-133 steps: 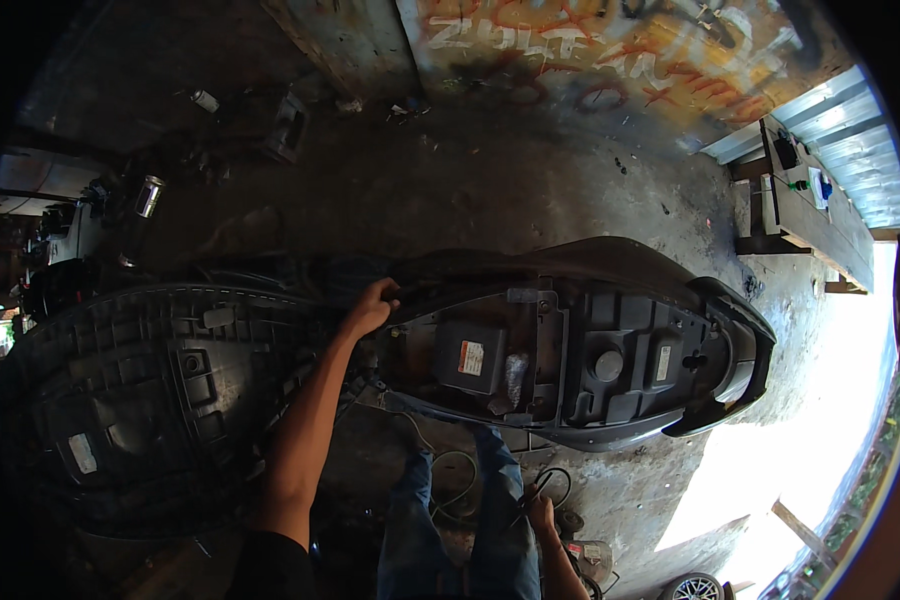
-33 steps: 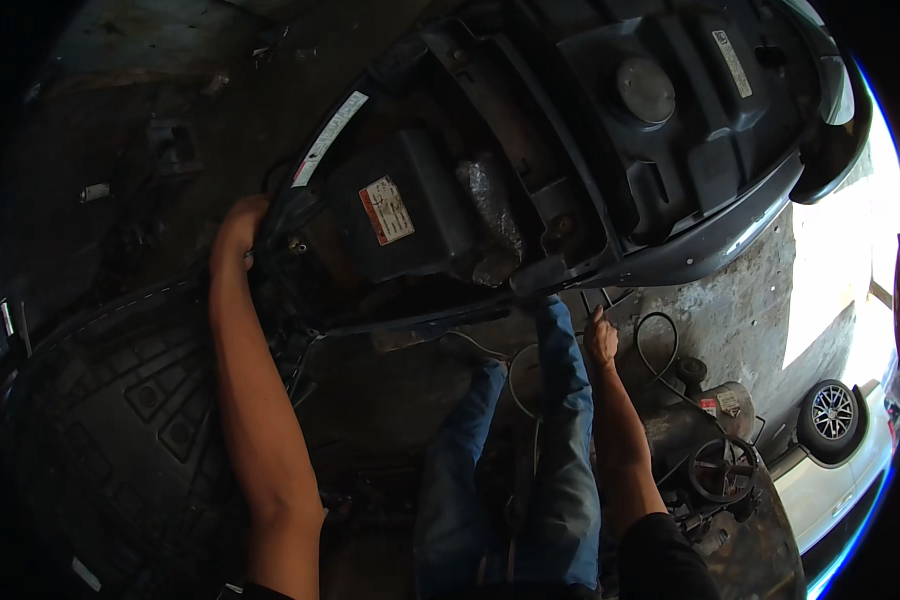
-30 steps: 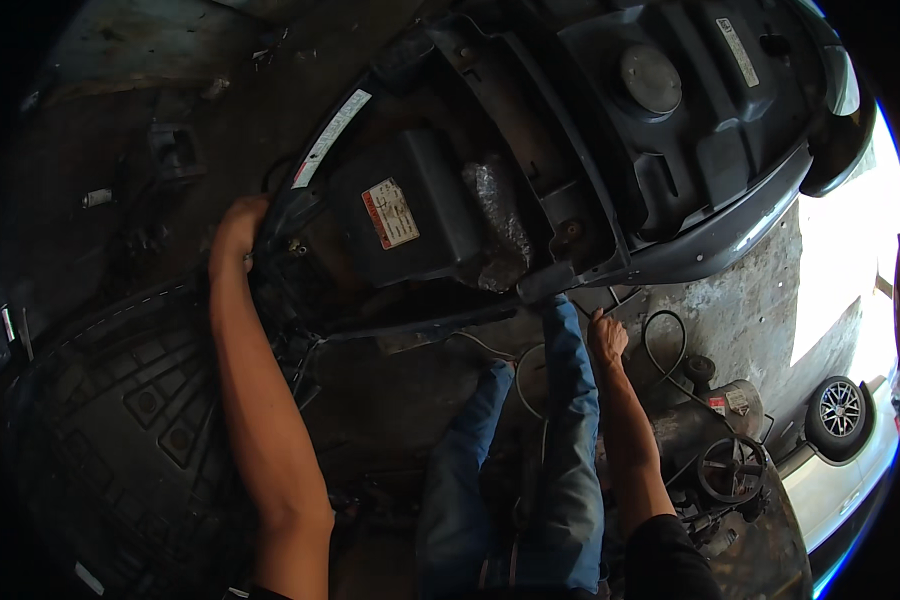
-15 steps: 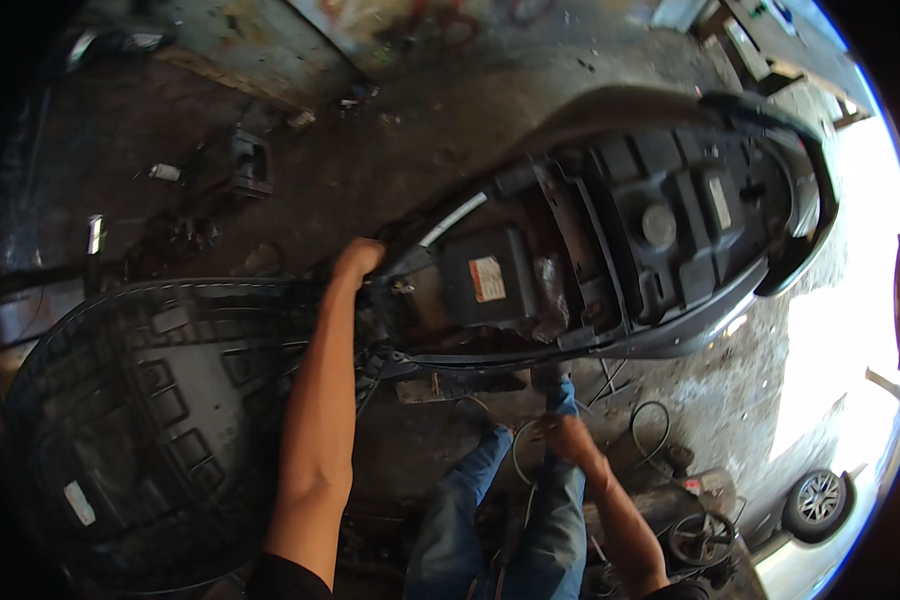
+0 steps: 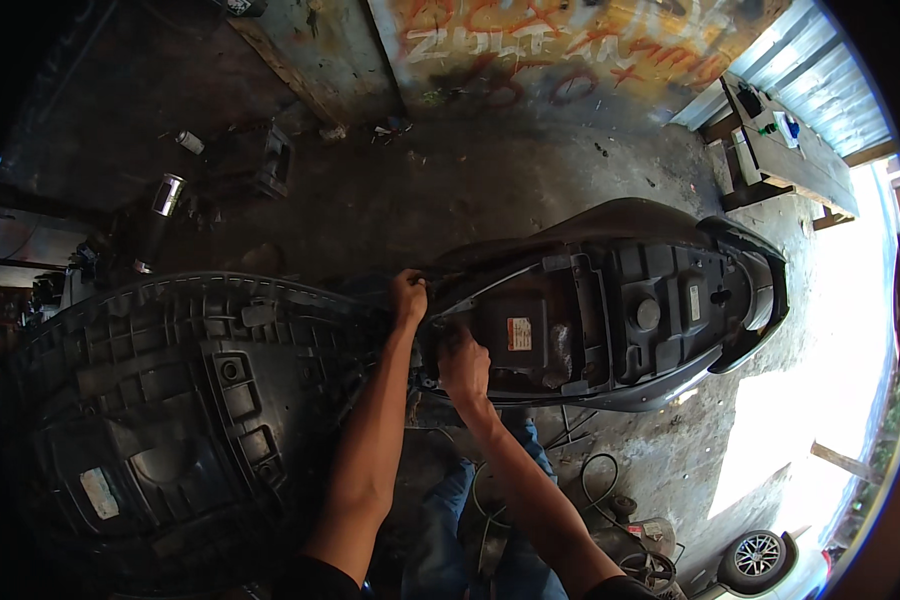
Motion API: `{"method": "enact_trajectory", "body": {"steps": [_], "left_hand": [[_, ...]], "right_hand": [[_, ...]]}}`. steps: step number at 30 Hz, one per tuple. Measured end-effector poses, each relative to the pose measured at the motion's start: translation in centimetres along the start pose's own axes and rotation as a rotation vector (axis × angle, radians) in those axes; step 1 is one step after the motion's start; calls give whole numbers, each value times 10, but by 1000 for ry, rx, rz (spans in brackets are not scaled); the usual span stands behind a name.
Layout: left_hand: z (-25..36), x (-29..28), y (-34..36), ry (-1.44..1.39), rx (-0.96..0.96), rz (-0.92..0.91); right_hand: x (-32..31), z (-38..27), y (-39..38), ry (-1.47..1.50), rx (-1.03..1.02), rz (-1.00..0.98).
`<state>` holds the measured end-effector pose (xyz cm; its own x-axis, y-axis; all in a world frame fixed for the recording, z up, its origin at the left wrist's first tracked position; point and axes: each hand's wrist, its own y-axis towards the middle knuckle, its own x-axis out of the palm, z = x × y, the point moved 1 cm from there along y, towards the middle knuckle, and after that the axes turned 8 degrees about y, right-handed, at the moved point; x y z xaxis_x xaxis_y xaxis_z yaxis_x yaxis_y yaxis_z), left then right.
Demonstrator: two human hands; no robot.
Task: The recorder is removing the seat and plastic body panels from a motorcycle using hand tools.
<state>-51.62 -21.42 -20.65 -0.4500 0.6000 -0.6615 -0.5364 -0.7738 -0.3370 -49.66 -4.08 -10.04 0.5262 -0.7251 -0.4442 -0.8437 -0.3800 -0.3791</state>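
Note:
My left hand has its fingers curled over the far edge of a dark scooter body, near the front of its uncovered underseat area. Just below and right of it, my right hand reaches into the front end of that area with bent fingers; what they hold is hidden. Beside them is a black housing with an orange-and-white label and a crumpled plastic-wrapped bundle. The large seat lies raised to the left, ribbed underside up, next to my left forearm.
A wooden bench stands at the back right below corrugated metal. A painted wall is behind. My legs are below the scooter, near a looped hose, a tank with a wheel and a car wheel. A metal cylinder stands back left.
My right hand has moved up from low beside my legs into the scooter's underseat area. My left hand stays at the far edge. The view has tilted back toward the wall and bench.

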Motion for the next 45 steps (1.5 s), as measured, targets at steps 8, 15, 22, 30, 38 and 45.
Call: {"method": "enact_trajectory", "body": {"steps": [8, 15, 22, 30, 38, 45], "left_hand": [[16, 2, -6, -335, 52, 56], [17, -13, -10, 297, 343, -30], [32, -19, -23, 489, 99, -144], [32, -13, -29, 412, 25, -38], [63, -26, -18, 339, 210, 151], [155, -66, -129, -122, 201, 386]], "right_hand": [[-4, -6, 3, 301, -30, 194], [13, -5, 12, 33, -60, 166], [15, -8, 21, 119, 94, 126], [12, 10, 20, 129, -29, 168], [-12, -15, 6, 271, -221, 94], [-190, -14, -21, -229, -285, 495]]}}
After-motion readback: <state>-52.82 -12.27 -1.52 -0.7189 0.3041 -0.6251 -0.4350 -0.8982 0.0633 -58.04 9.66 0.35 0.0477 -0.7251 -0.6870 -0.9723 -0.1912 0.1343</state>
